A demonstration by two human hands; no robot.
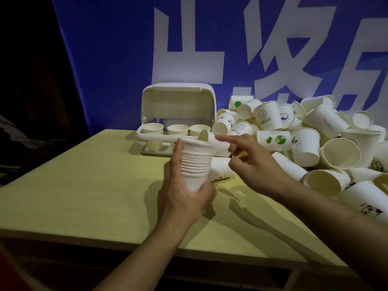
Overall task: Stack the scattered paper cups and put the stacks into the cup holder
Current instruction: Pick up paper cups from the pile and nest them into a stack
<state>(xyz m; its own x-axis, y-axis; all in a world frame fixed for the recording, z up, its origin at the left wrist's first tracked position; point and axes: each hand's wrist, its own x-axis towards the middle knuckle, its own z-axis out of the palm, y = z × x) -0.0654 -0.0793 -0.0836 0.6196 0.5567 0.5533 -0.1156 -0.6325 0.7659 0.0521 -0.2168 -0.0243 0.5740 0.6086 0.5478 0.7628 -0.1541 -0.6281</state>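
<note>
My left hand grips a stack of several nested white paper cups, upright, above the middle of the table. Just right of the stack, my right hand hovers empty, its index finger stretched toward the stack's rim and its other fingers loosely bent. A large pile of loose paper cups, some printed with HELLO, green dots or pandas, covers the table's right side. The white cup holder stands at the back with its lid up and three cup stacks in its slots. One cup lies on its side behind the stack.
The pale wooden table has bare surface at left and front; its front edge runs below my forearms. A blue banner with white characters hangs behind. Dark space lies left of the table.
</note>
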